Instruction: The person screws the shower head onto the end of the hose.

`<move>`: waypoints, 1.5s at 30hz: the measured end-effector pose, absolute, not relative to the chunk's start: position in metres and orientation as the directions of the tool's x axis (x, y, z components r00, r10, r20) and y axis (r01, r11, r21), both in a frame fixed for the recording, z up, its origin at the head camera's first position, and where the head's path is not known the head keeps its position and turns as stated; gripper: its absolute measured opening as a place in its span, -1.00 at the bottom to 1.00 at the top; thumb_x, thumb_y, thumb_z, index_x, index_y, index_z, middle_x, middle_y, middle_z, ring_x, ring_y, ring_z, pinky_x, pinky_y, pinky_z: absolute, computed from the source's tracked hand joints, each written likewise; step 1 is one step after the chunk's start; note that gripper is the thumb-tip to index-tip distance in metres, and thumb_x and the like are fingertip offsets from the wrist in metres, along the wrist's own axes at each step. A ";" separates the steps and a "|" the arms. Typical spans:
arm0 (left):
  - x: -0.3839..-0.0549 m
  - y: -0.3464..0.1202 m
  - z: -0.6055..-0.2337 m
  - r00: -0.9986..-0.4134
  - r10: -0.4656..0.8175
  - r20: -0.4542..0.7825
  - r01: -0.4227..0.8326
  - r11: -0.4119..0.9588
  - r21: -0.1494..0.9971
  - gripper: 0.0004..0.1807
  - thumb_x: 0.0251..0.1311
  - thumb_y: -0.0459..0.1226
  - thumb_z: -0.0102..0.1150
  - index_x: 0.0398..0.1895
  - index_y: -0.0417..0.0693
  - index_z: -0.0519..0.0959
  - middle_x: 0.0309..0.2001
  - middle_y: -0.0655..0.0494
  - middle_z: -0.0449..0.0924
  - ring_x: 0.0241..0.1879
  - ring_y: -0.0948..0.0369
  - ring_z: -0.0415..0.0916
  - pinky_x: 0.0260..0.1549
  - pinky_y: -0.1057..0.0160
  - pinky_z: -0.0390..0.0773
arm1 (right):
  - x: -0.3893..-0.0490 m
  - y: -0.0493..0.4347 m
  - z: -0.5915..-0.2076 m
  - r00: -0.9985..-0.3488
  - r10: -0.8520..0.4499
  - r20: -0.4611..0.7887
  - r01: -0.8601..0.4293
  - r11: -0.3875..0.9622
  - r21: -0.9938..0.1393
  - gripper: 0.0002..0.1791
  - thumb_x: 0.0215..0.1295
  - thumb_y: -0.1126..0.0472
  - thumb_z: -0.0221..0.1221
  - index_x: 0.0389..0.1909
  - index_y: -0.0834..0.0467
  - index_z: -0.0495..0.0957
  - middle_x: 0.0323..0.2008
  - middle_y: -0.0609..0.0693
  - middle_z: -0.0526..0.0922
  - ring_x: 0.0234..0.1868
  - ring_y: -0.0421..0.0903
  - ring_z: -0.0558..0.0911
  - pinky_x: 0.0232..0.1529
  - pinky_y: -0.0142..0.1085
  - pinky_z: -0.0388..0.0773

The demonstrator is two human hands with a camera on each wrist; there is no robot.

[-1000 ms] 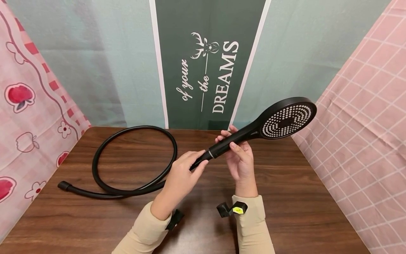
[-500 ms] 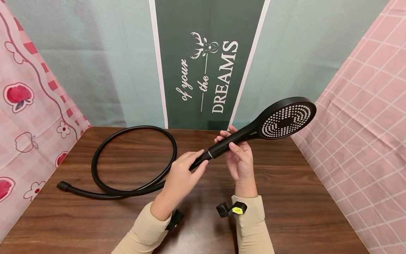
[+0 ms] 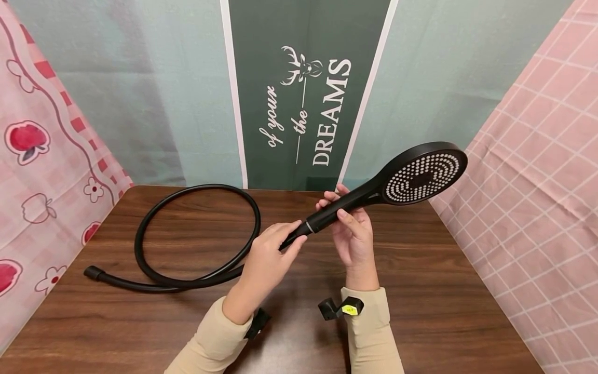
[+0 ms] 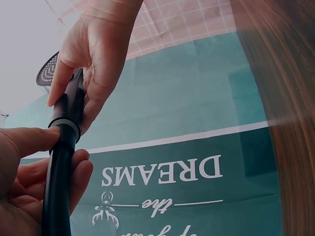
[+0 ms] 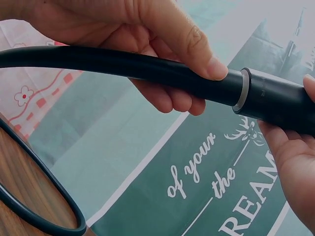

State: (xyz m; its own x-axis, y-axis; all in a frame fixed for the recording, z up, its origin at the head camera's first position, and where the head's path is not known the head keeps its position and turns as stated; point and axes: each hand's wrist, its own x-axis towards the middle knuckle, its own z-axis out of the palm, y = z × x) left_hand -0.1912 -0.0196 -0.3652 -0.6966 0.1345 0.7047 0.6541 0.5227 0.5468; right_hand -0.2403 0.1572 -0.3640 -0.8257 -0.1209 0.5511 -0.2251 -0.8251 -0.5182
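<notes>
My right hand (image 3: 353,239) holds a black shower head (image 3: 422,174) by its handle, thumb on the near side and fingers behind. The head's face with pale nozzles tilts up and to the right. My left hand (image 3: 268,254) pinches the end of a black shower hose (image 3: 198,284) between thumb and fingers. In the right wrist view, the hose end (image 5: 197,81) meets the handle (image 5: 280,103), with a light ring (image 5: 241,91) showing at the joint. Whether the thread is fully engaged I cannot tell.
The hose loops over the brown wooden table (image 3: 420,291) at the left, and its free end connector (image 3: 94,272) lies near the left edge. Patterned cloths (image 3: 537,171) hang at both sides, and a green printed cloth (image 3: 299,31) hangs behind the table.
</notes>
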 end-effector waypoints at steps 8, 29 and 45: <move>-0.191 -0.021 -0.364 -0.735 0.151 0.661 0.627 0.520 0.580 -0.64 0.22 -0.26 0.36 0.06 -0.19 0.67 -0.12 -0.03 0.73 -0.24 0.16 0.65 -0.35 0.25 0.63 | -0.240 0.157 -0.363 -0.822 -0.123 0.555 -0.230 -0.821 -0.523 -0.57 0.40 0.49 0.05 0.26 0.29 0.45 0.02 0.18 0.69 0.05 0.02 0.70 0.21 -0.16 0.55; -0.192 -0.020 -0.364 -0.806 0.168 0.568 0.554 0.552 0.623 -0.59 0.28 -0.20 0.30 0.15 -0.19 0.62 -0.08 -0.04 0.71 -0.22 0.15 0.65 -0.30 0.20 0.63 | -0.244 0.158 -0.369 -0.835 -0.131 0.534 -0.213 -0.817 -0.535 -0.58 0.41 0.51 0.01 0.26 0.28 0.43 0.02 0.17 0.70 0.04 0.01 0.71 0.20 -0.17 0.55; -0.195 -0.018 -0.366 -0.734 0.164 0.659 0.613 0.578 0.539 -0.61 0.17 -0.24 0.40 0.06 -0.20 0.68 -0.12 -0.04 0.75 -0.12 0.10 0.69 -0.22 0.17 0.67 | -0.243 0.156 -0.368 -0.832 -0.137 0.537 -0.223 -0.804 -0.551 -0.58 0.42 0.50 0.00 0.26 0.26 0.44 0.03 0.15 0.70 0.05 0.00 0.71 0.21 -0.19 0.55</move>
